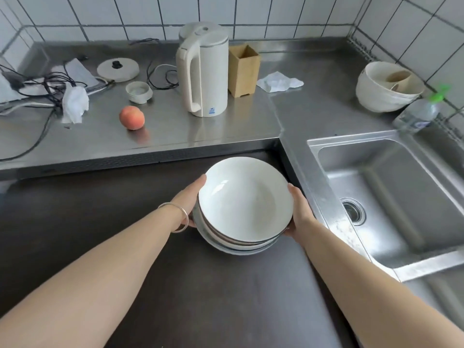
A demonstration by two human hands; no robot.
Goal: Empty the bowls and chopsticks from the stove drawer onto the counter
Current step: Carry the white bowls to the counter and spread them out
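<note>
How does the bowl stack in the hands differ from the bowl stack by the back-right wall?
The held stack is gripped on both sides by the left hand and right hand; the back-right stack rests on the steel counter, untouched. The held stack's top bowl is empty and shallow; the back-right stack looks deeper, tilts, and has a brownish cup-like item inside. Both are white nested bowls.

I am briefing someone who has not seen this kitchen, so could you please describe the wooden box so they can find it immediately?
Start at the steel counter under the tiled wall and find the tall cream electric kettle. Immediately to its right, close beside it, stands the light-brown square wooden box, open-topped and upright. It is the only wooden item; a crumpled white tissue lies further right.
</note>
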